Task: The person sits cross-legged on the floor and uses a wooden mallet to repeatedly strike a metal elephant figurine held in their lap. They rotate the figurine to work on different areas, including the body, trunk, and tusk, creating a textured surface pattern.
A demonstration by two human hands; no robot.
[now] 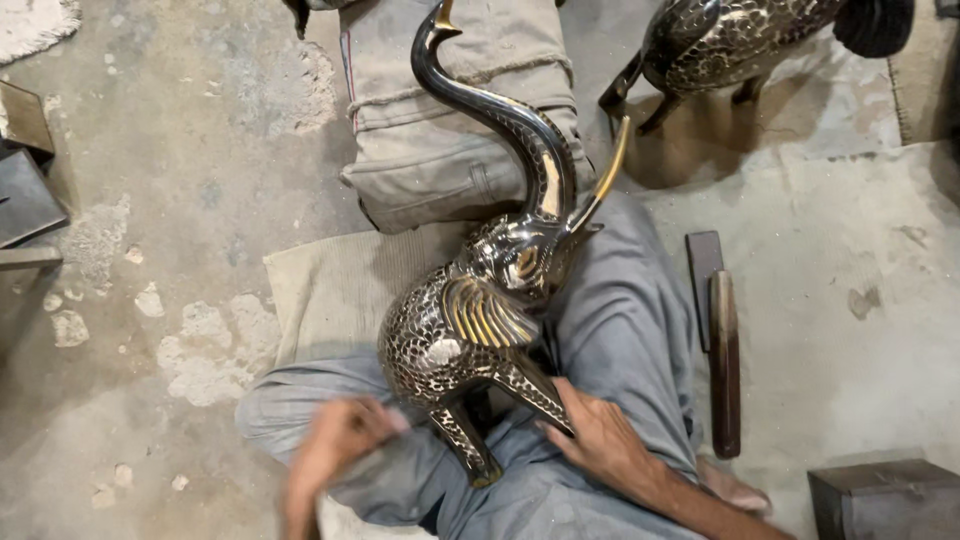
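A polished metal elephant figure (470, 320) with a dark patterned body, raised trunk and gold tusks lies across my lap. My right hand (600, 435) grips one of its legs near the foot. My left hand (335, 450) is blurred beside the figure's other legs; whether it holds anything or touches the figure is unclear. My grey trousers (620, 320) are under the figure.
A second patterned metal animal figure (720, 40) stands at the top right. A folded beige cloth bundle (440, 110) lies behind the trunk. A dark wooden stick (724, 360) rests on the floor at right, a dark block (885, 500) at bottom right, metal pieces (25, 190) at left.
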